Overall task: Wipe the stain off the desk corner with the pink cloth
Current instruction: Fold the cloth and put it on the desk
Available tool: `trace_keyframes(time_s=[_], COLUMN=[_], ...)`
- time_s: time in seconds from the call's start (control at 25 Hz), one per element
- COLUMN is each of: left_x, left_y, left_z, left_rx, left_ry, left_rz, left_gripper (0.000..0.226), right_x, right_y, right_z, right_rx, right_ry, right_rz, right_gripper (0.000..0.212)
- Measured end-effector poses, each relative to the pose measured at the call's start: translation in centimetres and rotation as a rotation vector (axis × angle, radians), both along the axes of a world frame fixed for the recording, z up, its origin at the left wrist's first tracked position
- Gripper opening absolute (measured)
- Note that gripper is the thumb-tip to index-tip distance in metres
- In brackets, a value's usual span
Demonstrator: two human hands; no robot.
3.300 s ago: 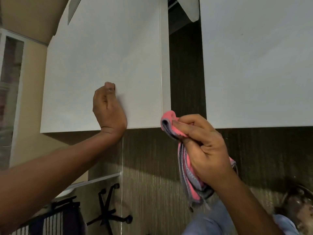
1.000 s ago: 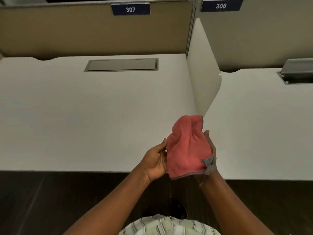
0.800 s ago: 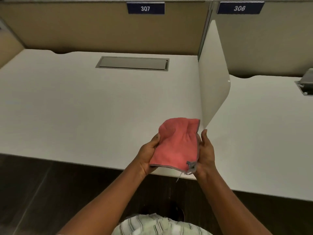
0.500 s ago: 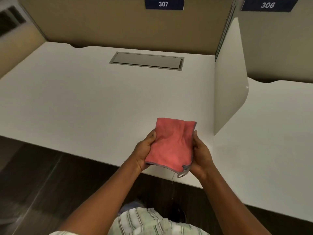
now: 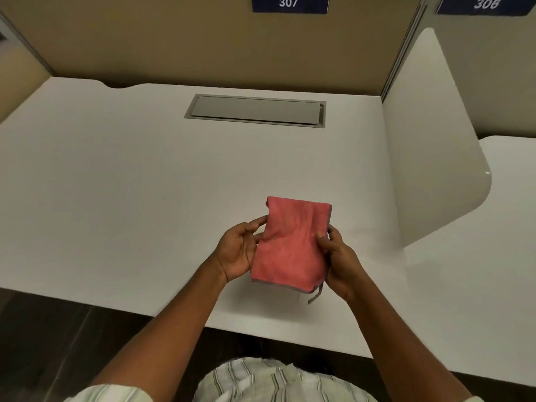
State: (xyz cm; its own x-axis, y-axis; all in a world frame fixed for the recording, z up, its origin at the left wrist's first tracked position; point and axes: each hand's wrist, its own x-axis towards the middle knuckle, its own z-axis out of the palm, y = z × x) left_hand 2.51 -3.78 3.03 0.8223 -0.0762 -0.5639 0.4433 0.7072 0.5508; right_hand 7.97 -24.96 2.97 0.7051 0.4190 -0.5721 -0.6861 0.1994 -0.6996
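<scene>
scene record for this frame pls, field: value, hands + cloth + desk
left hand: grips the left edge of the pink cloth
right hand: grips the cloth's right edge
pink cloth: folded, held between both hands over the desk; whether it touches the top cannot be told
stain: none visible on the desk
desk fittings: grey cable hatch at the back, shut; white divider on the right
labels: 307, 306

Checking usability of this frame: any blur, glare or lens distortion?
Head view: sharp, pink cloth and both hands crisp; wide-angle bending curves the desk edges; small glare spot on the divider; soft shadow under the cloth; the 306 sign slightly smeared.
</scene>
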Motion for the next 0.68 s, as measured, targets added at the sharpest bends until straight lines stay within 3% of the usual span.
trace_keyframes(time_s=[0.28,0.68], left_x=[3.6,6.4], left_y=[7.6,11.5], left_z=[-0.9,-1.7], left_rx=[0.227,0.285], left_ry=[0.076,0.199], left_rz=[-0.188,-0.058], left_gripper=[0.037,0.030], right_x=[2.5,5.8], right_y=[6.7,14.0], right_z=[-2.1,-2.9], right_rx=[-0.280,-0.613], right_ry=[-0.080,-0.342], right_rz=[0.006,0.068], right_gripper=[0.034,0.035])
